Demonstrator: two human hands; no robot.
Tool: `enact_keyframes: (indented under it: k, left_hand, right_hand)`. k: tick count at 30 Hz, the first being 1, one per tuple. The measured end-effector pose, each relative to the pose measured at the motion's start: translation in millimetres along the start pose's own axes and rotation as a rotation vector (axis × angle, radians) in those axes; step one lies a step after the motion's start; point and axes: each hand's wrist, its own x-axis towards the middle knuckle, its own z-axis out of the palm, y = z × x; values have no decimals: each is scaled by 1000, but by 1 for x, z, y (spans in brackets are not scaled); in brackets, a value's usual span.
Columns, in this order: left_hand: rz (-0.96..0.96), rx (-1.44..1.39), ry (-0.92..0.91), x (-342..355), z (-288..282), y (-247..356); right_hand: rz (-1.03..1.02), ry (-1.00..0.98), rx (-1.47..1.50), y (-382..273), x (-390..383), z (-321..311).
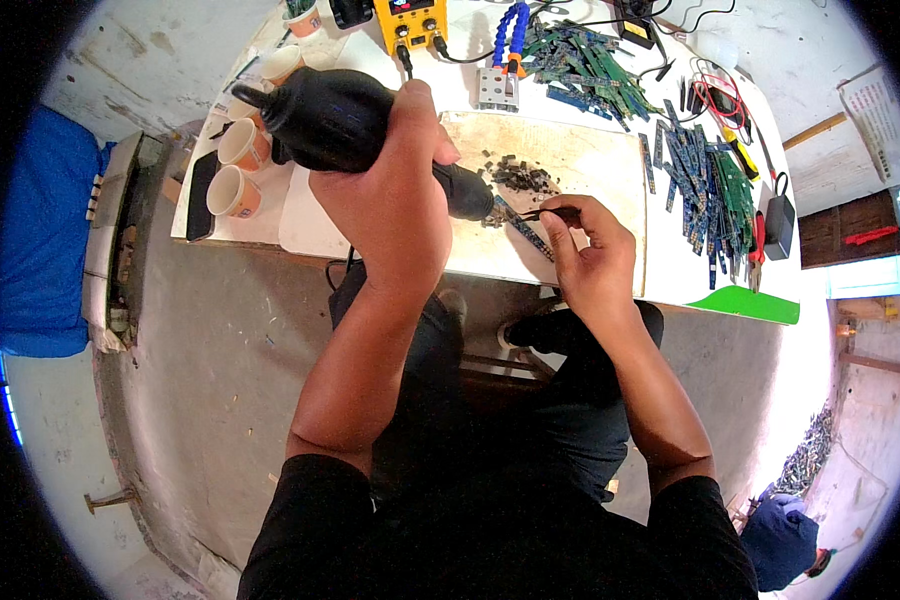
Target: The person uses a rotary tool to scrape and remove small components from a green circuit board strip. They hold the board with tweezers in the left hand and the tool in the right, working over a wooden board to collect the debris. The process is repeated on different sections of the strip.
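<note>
**Hot-air tool and tweezers at a narrow circuit strip**

Nearest the wearer, the left hand [398, 195] has its fingers wrapped around a bulky black hot-air tool [332, 120], whose dark nozzle points down to the right. The right hand [600, 258] holds slim dark tweezers [567, 214] in narrowly pinched fingers. Between them, a narrow dark-blue circuit strip [532, 237] slants over the near part of a tan, scuffed rectangular work board [610, 180], its upper end just beside the nozzle; whether the tweezer tips touch it cannot be told at this size. Just beyond lies a loose heap of small black chips [520, 176].

The work board rests on a white tabletop [670, 283]. At its left stand orange-and-white paper cups [235, 191], beside a flat black phone-like slab [201, 195]. At its right lie a pile of blue and green circuit strips [708, 185] and red-handled pliers [757, 240]. Farther off are a small pale-grey block [497, 90], a blue segmented hose [510, 32], a second heap of green strips [595, 70] and a yellow box-shaped control unit [410, 25].
</note>
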Motion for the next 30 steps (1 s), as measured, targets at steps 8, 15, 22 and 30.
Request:
enact_keyframes:
  k: [8,15,22,30]
  left_hand:
    - [-9,-5,-19,1,-2,0]
    - [11,-12,-3,0,1,0]
    - [4,-7,-21,1,-2,0]
    - [-34,-23,-19,-2,2,2]
  right_hand:
    - [4,-91,-53,-6,-6,-8]
    - [-29,9,41,9,-5,-3]
    - [15,-73,-6,2,-5,-6]
    - [21,-176,1,-8,-12,-13]
